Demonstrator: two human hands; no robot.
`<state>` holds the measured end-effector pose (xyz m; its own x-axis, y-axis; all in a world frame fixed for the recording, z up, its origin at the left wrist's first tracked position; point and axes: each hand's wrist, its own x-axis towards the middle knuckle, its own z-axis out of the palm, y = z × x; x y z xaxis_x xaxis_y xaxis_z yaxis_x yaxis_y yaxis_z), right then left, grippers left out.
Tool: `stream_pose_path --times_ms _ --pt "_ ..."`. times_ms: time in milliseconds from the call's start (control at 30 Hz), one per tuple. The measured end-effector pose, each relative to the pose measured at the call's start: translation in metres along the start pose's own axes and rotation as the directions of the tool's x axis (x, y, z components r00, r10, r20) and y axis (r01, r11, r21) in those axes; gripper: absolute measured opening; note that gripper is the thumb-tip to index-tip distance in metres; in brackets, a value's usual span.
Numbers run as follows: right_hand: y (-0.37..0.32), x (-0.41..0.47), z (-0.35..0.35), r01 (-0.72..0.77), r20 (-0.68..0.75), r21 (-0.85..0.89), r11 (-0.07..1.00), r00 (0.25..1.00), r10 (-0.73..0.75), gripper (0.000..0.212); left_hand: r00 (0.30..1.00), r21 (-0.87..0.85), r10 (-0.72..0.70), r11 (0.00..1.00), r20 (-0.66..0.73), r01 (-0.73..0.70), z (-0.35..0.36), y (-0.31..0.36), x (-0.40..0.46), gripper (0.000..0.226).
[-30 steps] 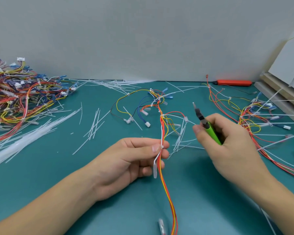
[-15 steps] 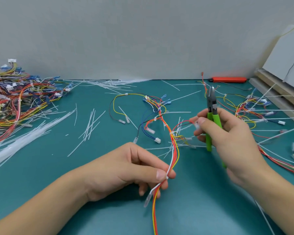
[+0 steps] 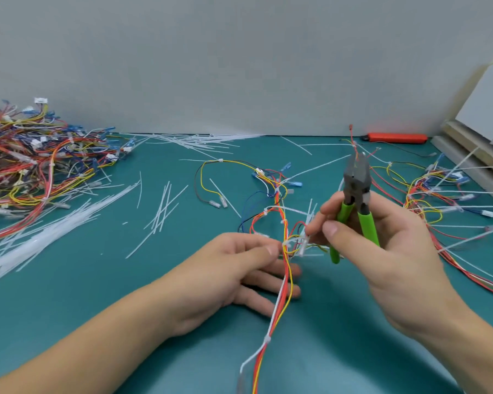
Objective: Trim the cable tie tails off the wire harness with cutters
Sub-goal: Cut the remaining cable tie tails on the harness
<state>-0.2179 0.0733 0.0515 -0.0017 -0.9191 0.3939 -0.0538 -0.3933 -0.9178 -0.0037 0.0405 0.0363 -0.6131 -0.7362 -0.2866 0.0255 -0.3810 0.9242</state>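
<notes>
A wire harness (image 3: 281,305) of red, orange, yellow and white wires runs from the table middle toward me across the teal mat. My left hand (image 3: 239,268) pinches it at a white cable tie (image 3: 285,245) between thumb and forefinger, its other fingers stretched out under the wires. My right hand (image 3: 382,251) grips the green-handled cutters (image 3: 356,200), jaws pointing up, while its fingertips pinch a white tie tail (image 3: 303,245) just right of the left hand's pinch.
A heap of finished harnesses (image 3: 32,166) fills the far left. Cut white tie tails (image 3: 160,211) litter the mat. More harnesses with long tails (image 3: 444,200) lie at the right. An orange tool (image 3: 396,137) rests by the wall, boards (image 3: 473,155) at the far right.
The harness has slid toward me through my left hand, which now pinches a tie further along. My right hand came closer with the cutters upright and pinched a tail.
</notes>
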Motion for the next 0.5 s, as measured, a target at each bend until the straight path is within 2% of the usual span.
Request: stream_pose_path --times_ms 167,267,367,433,500 --pt "0.004 -0.002 0.006 -0.092 0.049 0.089 0.992 0.995 0.088 0.022 1.0 -0.168 0.004 0.986 0.016 -0.002 -0.006 0.002 0.003 0.024" --pt "0.005 0.0 0.003 -0.121 0.034 0.059 0.991 0.992 0.119 0.017 0.999 -0.249 0.004 0.968 -0.046 -0.016 -0.007 0.002 0.004 0.041" --pt "0.007 0.002 -0.005 -0.092 0.022 -0.193 0.977 0.995 0.098 0.014 0.996 -0.254 0.02 0.966 -0.091 -0.043 -0.004 0.002 0.003 0.041" --pt "0.009 0.002 -0.008 -0.049 0.073 -0.397 0.917 0.994 0.085 0.016 0.993 -0.211 0.051 0.975 -0.108 -0.073 -0.003 0.0 0.003 0.038" --pt "0.01 0.0 -0.008 -0.009 0.129 -0.482 0.876 0.988 0.081 0.021 0.991 -0.172 0.072 0.981 -0.112 -0.091 -0.002 -0.002 0.002 0.039"
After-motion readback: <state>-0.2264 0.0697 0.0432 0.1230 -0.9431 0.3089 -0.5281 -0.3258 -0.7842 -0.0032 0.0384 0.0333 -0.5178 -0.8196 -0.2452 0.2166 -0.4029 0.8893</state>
